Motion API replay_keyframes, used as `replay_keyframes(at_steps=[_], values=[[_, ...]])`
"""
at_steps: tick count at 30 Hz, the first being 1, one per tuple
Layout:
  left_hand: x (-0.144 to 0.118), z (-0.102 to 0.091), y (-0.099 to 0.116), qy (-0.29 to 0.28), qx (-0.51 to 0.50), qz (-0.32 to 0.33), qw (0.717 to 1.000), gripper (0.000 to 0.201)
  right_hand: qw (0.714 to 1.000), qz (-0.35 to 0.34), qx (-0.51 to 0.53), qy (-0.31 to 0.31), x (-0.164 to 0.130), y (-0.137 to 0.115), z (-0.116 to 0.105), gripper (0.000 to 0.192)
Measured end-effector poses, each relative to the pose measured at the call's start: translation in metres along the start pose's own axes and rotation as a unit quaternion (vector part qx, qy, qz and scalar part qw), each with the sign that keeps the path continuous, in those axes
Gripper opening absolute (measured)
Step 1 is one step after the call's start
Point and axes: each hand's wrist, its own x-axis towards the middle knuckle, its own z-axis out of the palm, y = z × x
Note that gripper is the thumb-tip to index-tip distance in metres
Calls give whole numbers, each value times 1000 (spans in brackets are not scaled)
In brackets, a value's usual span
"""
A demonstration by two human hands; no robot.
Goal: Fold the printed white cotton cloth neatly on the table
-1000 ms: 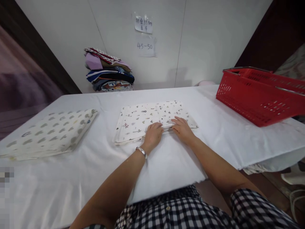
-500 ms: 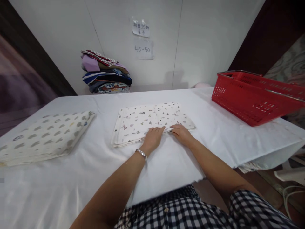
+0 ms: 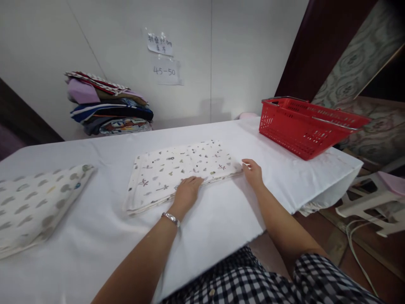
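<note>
A folded white cloth (image 3: 177, 169) printed with small plants and shapes lies flat on the white-covered table. My left hand (image 3: 189, 192) rests on its near edge, fingers stretched out together over the top layer. Beside the cloth's near right corner is my right hand (image 3: 253, 172), its fingers loosely bent and thumb apart, with nothing seen in them. Whether its fingertips touch the corner I cannot tell. To the left lies another folded cloth (image 3: 34, 202), white with grey mushroom-like shapes, partly outside the view.
A red plastic basket (image 3: 291, 131) stands at the table's right side. A stack of folded fabrics (image 3: 110, 105) is at the back left by the wall, below two paper signs (image 3: 164, 69). A white stool (image 3: 370, 200) and a cable are beyond the right edge.
My right hand has slid right along the near edge to the cloth's corner, away from my left hand, which stays on the edge. The view has turned to the right.
</note>
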Motion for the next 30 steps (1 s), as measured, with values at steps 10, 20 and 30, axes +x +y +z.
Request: replay_keyframes(at_steps=[10, 20, 30], values=[[-1, -8, 3, -5, -24, -7, 1000, 38, 986, 108, -118, -46, 8, 7, -10, 32], [-1, -8, 2, 6, -53, -13, 998, 38, 988, 111, -77, -77, 11, 7, -4, 32], [-1, -6, -1, 5, -56, -8, 998, 36, 978, 134, -117, -111, 15, 2, -10, 19]])
